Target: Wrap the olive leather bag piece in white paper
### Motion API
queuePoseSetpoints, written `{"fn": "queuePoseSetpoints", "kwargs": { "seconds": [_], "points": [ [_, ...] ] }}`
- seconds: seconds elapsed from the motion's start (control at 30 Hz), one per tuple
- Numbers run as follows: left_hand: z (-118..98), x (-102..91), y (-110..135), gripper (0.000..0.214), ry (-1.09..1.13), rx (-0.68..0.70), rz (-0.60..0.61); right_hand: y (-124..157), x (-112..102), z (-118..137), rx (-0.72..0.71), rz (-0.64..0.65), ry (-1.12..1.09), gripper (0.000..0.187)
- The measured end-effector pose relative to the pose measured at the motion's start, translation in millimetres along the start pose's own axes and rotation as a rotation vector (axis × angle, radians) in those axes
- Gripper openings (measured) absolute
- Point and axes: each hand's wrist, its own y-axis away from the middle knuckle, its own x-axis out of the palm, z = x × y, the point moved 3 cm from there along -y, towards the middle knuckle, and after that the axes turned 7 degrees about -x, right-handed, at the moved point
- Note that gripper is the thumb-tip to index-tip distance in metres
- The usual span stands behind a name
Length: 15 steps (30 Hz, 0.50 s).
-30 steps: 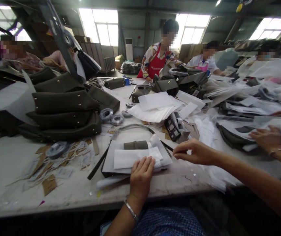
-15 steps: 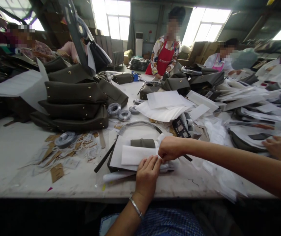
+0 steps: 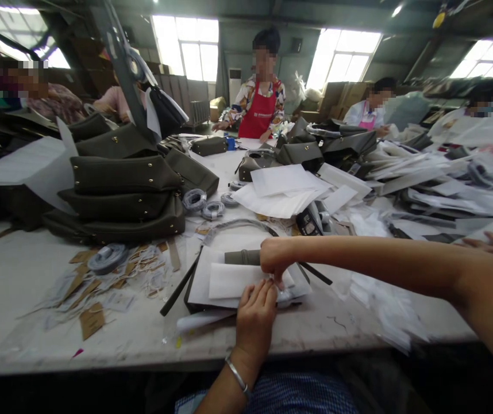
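Observation:
My left hand (image 3: 255, 316), a silver bangle on its wrist, lies with fingers stretched flat over the near edge of a folded white foam sheet (image 3: 224, 282). Just beyond its fingertips, my right hand (image 3: 277, 259) is closed with its fingers pointing down at the right part of that sheet. Whatever those fingers pinch is hidden. Beneath both hands is a dark olive handbag (image 3: 189, 303) topped with white sheeting, its wrapped handle (image 3: 246, 224) arching away from me. An olive leather piece (image 3: 240, 257) shows behind the foam, partly covered by my right hand.
Stacked olive bags (image 3: 121, 198) rise at the left, with cardboard tags (image 3: 92, 321) and a coiled wrapped strap (image 3: 107, 259) before them. White sheets (image 3: 281, 190) and more bags lie beyond. A person in a red apron (image 3: 257, 112) stands across the table; another person's hand (image 3: 490, 244) is at right.
My right hand has shifted left across the olive piece, its fingers now pointing downward. My left hand still rests on the foam. The view has tilted slightly, and the red-aproned person has spread their arms.

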Motion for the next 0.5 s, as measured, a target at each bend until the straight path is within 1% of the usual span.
{"fn": "queuePoseSetpoints", "kwargs": {
  "seconds": [0.13, 0.27, 0.33, 0.4, 0.43, 0.5],
  "points": [
    [2, 1.3, 1, 0.030, -0.003, -0.006, 0.013, -1, 5, -18, 0.030, -0.044, -0.044, 0.026],
    [1, 1.1, 1, 0.034, -0.016, -0.001, 0.018, 10, 10, -42, 0.156, -0.146, -0.112, 0.032],
    [0, 0.4, 0, 0.035, -0.035, 0.008, 0.016, 21, 9, -53, 0.270, -0.250, -0.135, 0.031],
    [1, 0.2, 0, 0.037, -0.062, 0.023, -0.004, 34, 9, -57, 0.422, -0.394, -0.142, 0.026],
    [2, 0.6, 1, 0.039, -0.075, 0.033, -0.020, 41, 11, -54, 0.499, -0.469, -0.143, 0.027],
    [5, 2.3, 3, 0.041, -0.090, 0.051, -0.054, 51, 23, -36, 0.616, -0.587, -0.145, 0.040]
  ]
}}
